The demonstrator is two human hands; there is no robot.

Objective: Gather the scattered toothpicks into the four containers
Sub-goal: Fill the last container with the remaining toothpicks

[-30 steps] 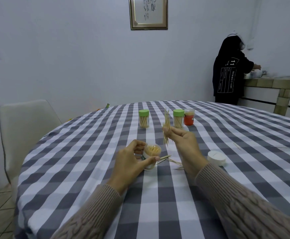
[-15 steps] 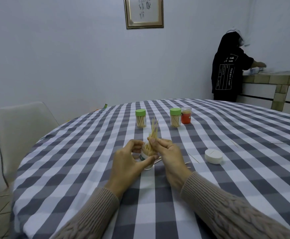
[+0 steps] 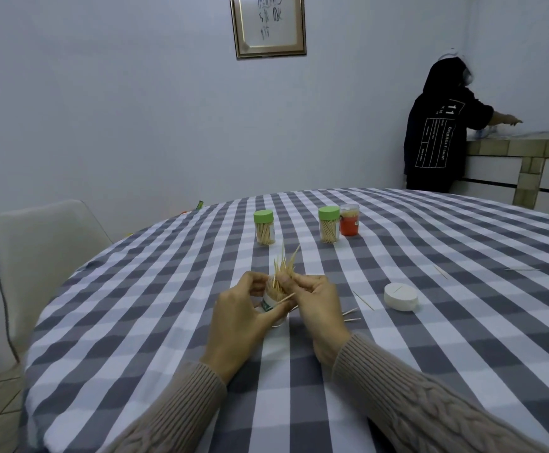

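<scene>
Our left hand [image 3: 243, 318] curls its grip round the open container [image 3: 271, 300]; our right hand [image 3: 317, 307] pinches the toothpick bundle [image 3: 284, 268] standing in its mouth, loose toothpicks [image 3: 351, 312] just right of it on the bench [image 3: 168, 322].

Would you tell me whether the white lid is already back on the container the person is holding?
No, the white lid lies on the tablecloth to the right of both hands, apart from the open container with toothpicks sticking out.
</scene>
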